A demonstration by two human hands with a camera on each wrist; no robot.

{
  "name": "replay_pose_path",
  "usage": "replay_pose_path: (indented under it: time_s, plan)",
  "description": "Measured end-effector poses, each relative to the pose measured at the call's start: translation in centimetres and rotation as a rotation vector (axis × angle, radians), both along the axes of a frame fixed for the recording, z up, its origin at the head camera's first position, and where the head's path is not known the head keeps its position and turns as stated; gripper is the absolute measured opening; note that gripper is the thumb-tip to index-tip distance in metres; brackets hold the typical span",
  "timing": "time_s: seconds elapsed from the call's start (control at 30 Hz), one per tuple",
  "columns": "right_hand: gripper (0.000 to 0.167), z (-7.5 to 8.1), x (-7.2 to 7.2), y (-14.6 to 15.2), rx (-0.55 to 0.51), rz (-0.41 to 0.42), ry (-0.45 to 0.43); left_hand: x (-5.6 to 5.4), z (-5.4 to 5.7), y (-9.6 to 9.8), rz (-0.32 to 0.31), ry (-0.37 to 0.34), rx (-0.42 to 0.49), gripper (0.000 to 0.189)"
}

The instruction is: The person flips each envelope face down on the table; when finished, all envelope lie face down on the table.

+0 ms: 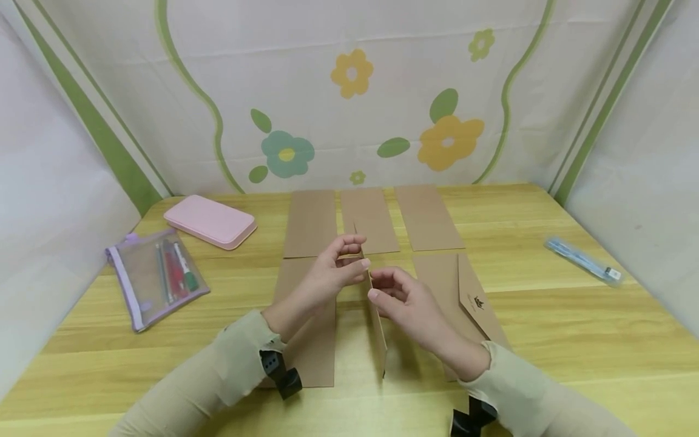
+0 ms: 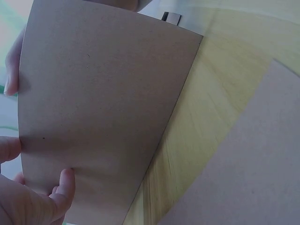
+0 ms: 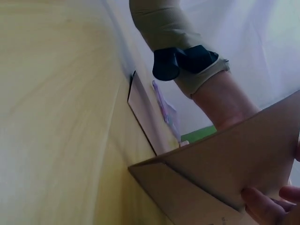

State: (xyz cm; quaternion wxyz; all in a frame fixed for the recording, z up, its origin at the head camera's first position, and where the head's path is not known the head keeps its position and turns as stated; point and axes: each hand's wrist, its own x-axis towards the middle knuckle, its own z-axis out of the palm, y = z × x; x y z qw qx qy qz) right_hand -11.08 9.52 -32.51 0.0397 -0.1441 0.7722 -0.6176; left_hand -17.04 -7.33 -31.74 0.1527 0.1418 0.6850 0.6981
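Observation:
A brown kraft paper envelope (image 1: 378,334) stands on edge between my two hands, seen nearly edge-on in the head view. My left hand (image 1: 324,276) holds it by its upper edge; in the left wrist view a fingertip (image 2: 68,180) lies against its plain face. From the other side my right hand (image 1: 412,306) grips the same upper edge, thumb nearest me. The right wrist view shows the envelope's flap side (image 3: 187,190), the fingers (image 3: 260,204) resting on it. Its lower edge is down at the tabletop.
Several more brown envelopes lie flat around it, one at front right (image 1: 437,285) with a crown-printed flap. At left are a pink case (image 1: 210,220) and a mesh pouch (image 1: 147,267) of pens. A blue packet (image 1: 581,261) lies at right on the wooden table (image 1: 551,340).

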Motion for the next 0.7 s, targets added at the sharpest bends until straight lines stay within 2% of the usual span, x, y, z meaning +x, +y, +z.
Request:
replay_pose_path:
  time_s: [0.2,0.37,0.5,0.7]
  plan:
    - [0.028,-0.54,-0.26,0.17,0.167,-0.013,0.297,-0.05,0.04,0.07,0.011,-0.009,0.008,0.042]
    - [0.024,-0.69,-0.49,0.34,0.25,-0.007,0.464,-0.08,-0.1,-0.04,0.001,-0.017,0.014,0.042]
    - [0.024,-0.47,-0.59,0.45,0.281,0.015,0.525,-0.05,-0.29,-0.08,0.001,-0.008,0.025,0.043]
    - [0.027,0.25,-0.47,0.55,0.332,0.027,0.518,0.1,-0.33,0.19,0.009,-0.002,0.034,0.042]
